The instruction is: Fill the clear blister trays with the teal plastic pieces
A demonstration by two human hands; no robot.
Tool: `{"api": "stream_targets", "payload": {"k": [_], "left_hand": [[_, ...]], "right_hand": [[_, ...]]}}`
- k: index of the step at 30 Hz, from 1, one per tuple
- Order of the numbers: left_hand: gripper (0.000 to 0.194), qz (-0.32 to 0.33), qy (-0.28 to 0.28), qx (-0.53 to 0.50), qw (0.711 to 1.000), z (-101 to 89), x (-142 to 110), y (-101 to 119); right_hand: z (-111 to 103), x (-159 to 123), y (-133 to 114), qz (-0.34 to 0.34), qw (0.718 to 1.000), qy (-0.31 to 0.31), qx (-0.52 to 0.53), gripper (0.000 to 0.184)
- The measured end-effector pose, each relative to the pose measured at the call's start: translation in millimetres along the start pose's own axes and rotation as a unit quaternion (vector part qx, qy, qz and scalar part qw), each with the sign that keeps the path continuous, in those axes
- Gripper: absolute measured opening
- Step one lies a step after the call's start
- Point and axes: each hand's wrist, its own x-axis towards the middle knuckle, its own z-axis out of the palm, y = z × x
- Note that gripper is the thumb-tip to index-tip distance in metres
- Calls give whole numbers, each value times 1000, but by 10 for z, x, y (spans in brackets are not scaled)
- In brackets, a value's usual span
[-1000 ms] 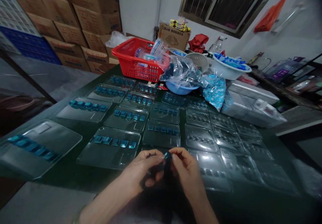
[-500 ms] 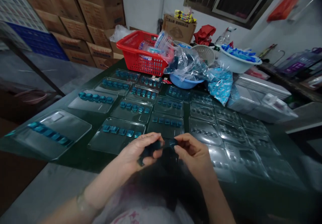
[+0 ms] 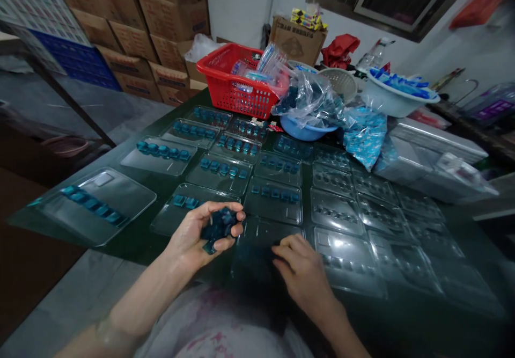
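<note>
Several dark teal, translucent blocky pieces lie cupped in my left hand, its fingers curled around them. My right hand is low over the near part of a clear plastic blister tray, thumb and fingertips pinched together. Whatever those fingertips hold, if anything, is lost in shadow. Just beyond, another clear tray carries a row of teal pieces. Left of it, a similar tray is partly covered by my left hand.
Filled trays spread across the left of the dark green table. Clear trays with no teal pieces showing lie to the right. Behind stand a red basket, a blue basin under plastic bags, and a pale basin.
My hands have drawn apart. The left has moved left and turned its palm up, showing the pieces; the right has lowered toward the tray. The view has shifted slightly.
</note>
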Motion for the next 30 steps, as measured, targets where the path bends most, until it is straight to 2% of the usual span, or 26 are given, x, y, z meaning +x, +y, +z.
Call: {"api": "stream_targets", "payload": {"k": [6, 9, 12, 15, 18, 20, 25, 30], "left_hand": [[22, -33, -7, 17, 999, 106, 57, -205], [23, -44, -6, 25, 999, 138, 87, -302], [25, -48, -2, 52, 997, 174, 103, -375], [25, -33, 46, 110, 992, 231, 97, -451], [23, 15, 122, 171, 978, 288, 71, -534], [22, 29, 142, 195, 970, 308, 54, -576], [24, 38, 113, 220, 968, 305, 42, -601], [20, 7, 83, 210, 974, 315, 42, -557]], "right_hand": [[84, -29, -29, -29, 997, 25, -72, 23], [-8, -58, -71, -21, 999, 26, -43, 28], [-143, -48, -176, -15, 997, 68, 16, 34], [-204, 28, -312, -6, 991, 119, 54, 25], [-173, 125, -395, 15, 990, 135, 43, 14], [-139, 162, -401, 26, 990, 135, 32, 8], [-110, 145, -326, 48, 988, 122, 78, 10], [-109, 116, -274, 95, 978, 95, 160, 11]]}}
